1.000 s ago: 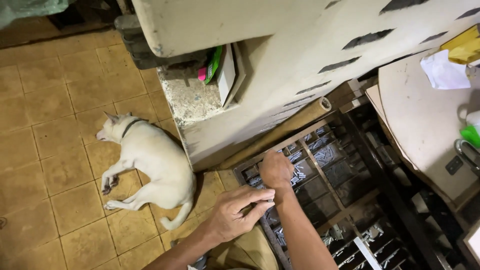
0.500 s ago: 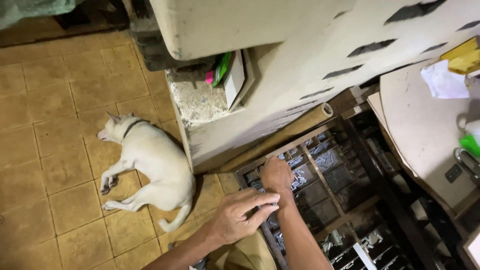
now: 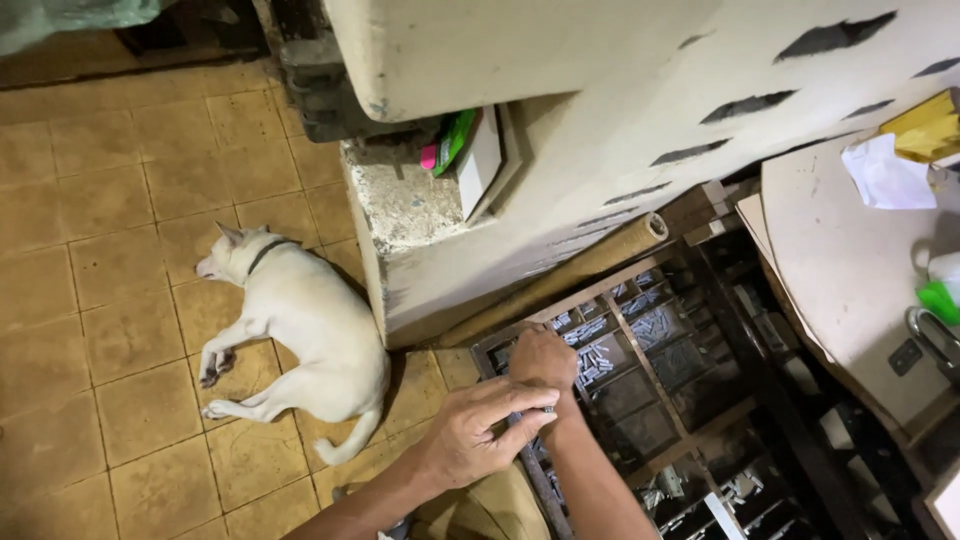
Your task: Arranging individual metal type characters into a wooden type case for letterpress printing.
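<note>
Up on a ledge of the pale wall (image 3: pixel 640 130), a flat white box (image 3: pixel 480 165) standing on edge, with a green packet (image 3: pixel 455 138) and a small pink thing (image 3: pixel 428 157) just beside it. At far right on the light tabletop (image 3: pixel 850 270), a crumpled white paper (image 3: pixel 885 175) and a yellow carton (image 3: pixel 925 125) near the top corner; lower, a green bottle part (image 3: pixel 940 295) at the edge. Against the wall base, a long brown cardboard roll (image 3: pixel 570 280) lying tilted.

Below, a dark wooden tray (image 3: pixel 650 385) with many compartments, holding small grey metal pieces (image 3: pixel 650 325). Right hand (image 3: pixel 542 358) curled down into a compartment near the tray's left corner, fingers closed; held piece not visible, so cannot tell the grip. Left hand (image 3: pixel 480 435) bent across, fingers pinched narrow at the tray's front rim, touching the right wrist.

On the tan floor tiles (image 3: pixel 110 240), a white dog (image 3: pixel 300 330) lying on its side, well apart from the hands.
</note>
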